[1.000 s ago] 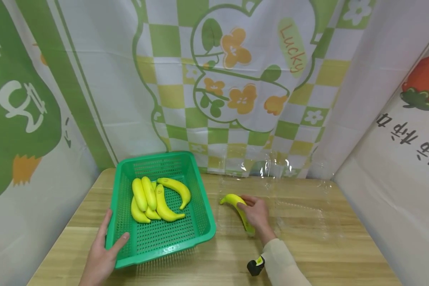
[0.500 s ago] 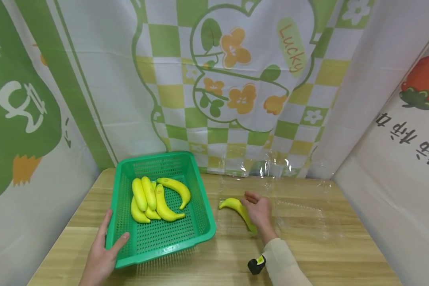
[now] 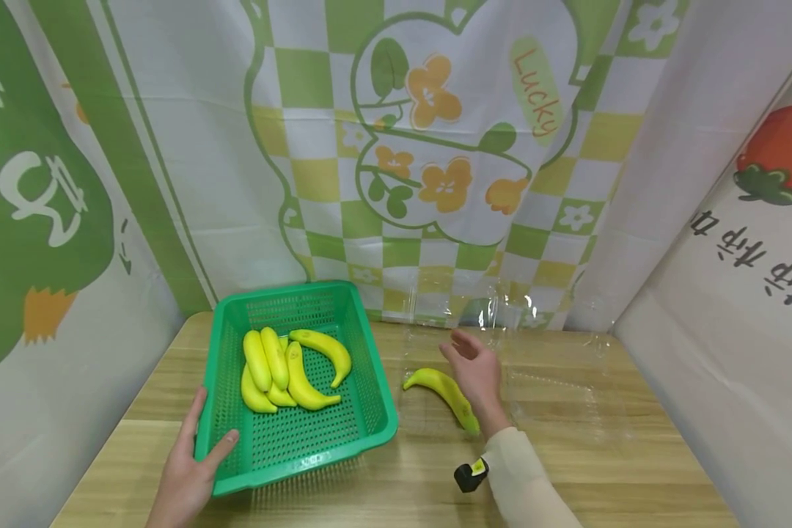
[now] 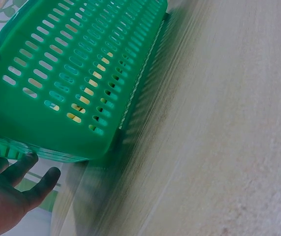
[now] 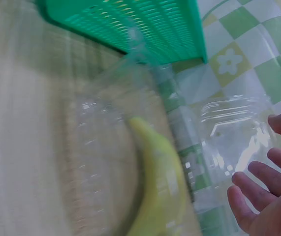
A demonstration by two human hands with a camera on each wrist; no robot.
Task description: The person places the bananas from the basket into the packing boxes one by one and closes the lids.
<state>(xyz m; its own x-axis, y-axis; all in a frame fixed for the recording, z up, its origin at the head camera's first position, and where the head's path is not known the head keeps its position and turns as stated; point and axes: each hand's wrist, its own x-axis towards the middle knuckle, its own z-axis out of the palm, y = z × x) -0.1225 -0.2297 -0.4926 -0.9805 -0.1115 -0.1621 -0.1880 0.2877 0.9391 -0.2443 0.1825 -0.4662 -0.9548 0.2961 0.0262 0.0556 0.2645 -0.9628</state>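
Note:
A green plastic basket (image 3: 303, 460) stands on the left of the table with several yellow bananas (image 3: 306, 378) in it. My left hand (image 3: 188, 469) grips its left rim, thumb over the inner side and fingers outside; the left wrist view shows fingers (image 4: 19, 169) at the rim. A single banana (image 3: 438, 386) lies to the right of the basket, in a clear plastic container (image 5: 88, 147) with its lid raised at the back. My right hand (image 3: 480, 374) hovers beside and above this banana, its fingers (image 5: 258, 194) spread apart and holding nothing.
Another clear plastic container (image 3: 567, 396) lies on the right of the wooden table (image 3: 396, 491). A patterned curtain (image 3: 449, 271) hangs at the table's back edge, and printed cloth walls (image 3: 719, 352) stand at both sides.
My right hand has let go of the single banana and moved up and back from it. That banana now lies slightly lower. The left hand and basket have stayed in place.

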